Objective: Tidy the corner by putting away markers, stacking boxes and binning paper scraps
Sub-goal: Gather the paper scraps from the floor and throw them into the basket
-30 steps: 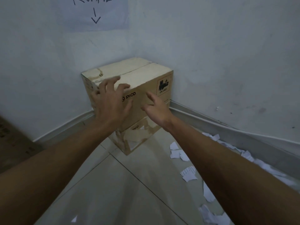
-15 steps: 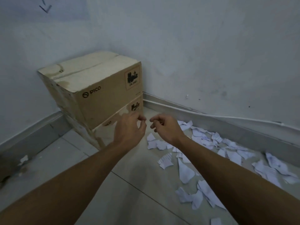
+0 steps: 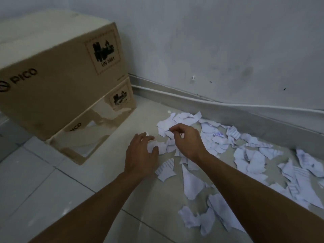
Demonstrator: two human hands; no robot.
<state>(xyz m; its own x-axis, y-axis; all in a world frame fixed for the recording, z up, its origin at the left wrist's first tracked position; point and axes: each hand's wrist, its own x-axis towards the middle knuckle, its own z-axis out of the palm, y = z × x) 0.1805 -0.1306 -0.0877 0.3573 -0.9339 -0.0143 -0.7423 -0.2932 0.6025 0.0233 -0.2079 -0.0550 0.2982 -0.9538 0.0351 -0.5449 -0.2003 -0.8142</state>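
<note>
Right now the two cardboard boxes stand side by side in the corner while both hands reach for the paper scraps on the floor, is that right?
Not quite: the head view shows the upper box stacked on the lower box, not beside it. The rest holds: the left hand and right hand reach for the paper scraps on the floor.

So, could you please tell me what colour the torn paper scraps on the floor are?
White, some with faint bluish lines or writing; the paper scraps show best in the head view.
</note>
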